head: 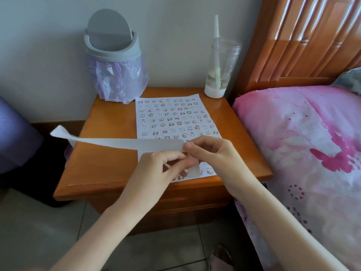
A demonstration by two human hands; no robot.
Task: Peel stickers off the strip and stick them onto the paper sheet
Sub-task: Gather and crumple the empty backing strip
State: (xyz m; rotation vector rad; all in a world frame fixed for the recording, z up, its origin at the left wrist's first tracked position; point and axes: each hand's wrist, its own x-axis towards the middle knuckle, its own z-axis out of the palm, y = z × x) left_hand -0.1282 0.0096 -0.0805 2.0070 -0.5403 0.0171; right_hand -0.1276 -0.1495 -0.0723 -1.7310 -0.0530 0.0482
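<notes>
A white paper sheet (172, 118) lies on the wooden bedside table (105, 159), covered with many rows of small cartoon stickers. A long white sticker strip (121, 143) stretches out to the left above the table, and its far end curls up past the table's edge. My left hand (162, 167) and my right hand (211, 153) meet over the near part of the sheet. Both pinch the strip's right end, which folds downward between the fingers. The sticker under my fingertips is hidden.
A grey swing-lid bin (113, 55) with a purple liner stands at the table's back left. A clear tumbler (221, 69) with a straw stands at the back right. A bed with pink bedding (304, 143) borders the right side. A dark chair (13, 133) is at the left.
</notes>
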